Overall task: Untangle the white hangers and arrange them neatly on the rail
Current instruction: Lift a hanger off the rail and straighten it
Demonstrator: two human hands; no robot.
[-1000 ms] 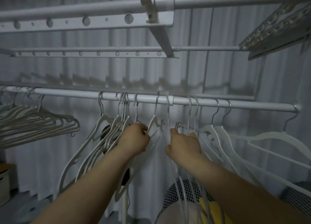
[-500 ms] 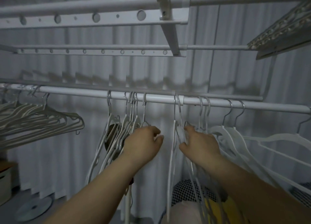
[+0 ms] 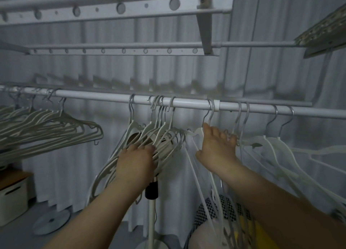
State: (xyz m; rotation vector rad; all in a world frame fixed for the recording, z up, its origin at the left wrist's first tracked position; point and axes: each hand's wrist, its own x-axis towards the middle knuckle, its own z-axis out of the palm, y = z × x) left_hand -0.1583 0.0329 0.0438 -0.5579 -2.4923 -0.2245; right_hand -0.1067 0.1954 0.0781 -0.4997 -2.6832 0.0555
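Note:
A white rail (image 3: 104, 96) runs across the middle of the head view. Several white hangers (image 3: 164, 136) hang bunched at its centre, and my left hand (image 3: 135, 160) pushes against that bunch with fingers spread among the hanger arms. My right hand (image 3: 217, 147) holds the neck of a white hanger (image 3: 196, 131) hooked on the rail at the joint collar, with fingers reaching to the hangers (image 3: 241, 121) on the right. More white hangers (image 3: 277, 145) hang further right. A tidy group of hangers (image 3: 56, 127) hangs at the left end.
Upper drying-rack bars (image 3: 121, 7) cross overhead. A standing fan (image 3: 151, 192) is behind the centre bunch, its round base (image 3: 50, 222) on the floor. A white box (image 3: 13, 196) sits lower left. A checked and yellow thing (image 3: 230, 217) lies below right. White curtains hang behind.
My left hand moved down and left, sweeping the centre bunch of hangers leftwards. My right hand went up to the neck of the hanger at the rail joint. The camera moved closer.

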